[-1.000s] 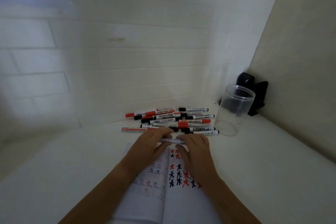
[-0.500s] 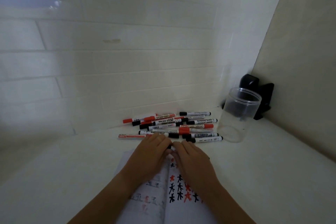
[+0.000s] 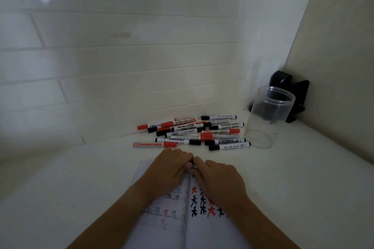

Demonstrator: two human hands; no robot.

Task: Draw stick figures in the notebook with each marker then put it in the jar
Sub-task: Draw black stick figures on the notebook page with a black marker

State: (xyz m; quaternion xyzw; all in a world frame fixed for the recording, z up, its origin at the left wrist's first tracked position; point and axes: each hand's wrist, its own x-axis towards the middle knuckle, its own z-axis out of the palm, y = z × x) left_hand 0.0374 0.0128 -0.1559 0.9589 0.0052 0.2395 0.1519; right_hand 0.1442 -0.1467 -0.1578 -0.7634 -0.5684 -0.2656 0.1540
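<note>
Both hands are positioned over the far edge of the open notebook (image 3: 178,226), fingertips meeting at its centre fold. The left hand (image 3: 168,170) and right hand (image 3: 219,181) have curled fingers closed around a small object between them, presumably a marker; it is almost entirely hidden, so its identity and colour cannot be determined. Black and red stick figures (image 3: 202,204) occupy the right page, just near of the right hand. The pile of markers (image 3: 194,132) lies on the white counter (image 3: 303,188), just beyond the fingertips. The clear jar (image 3: 269,117) stands upright at far right, beside a black object (image 3: 293,95) in the corner.
</note>
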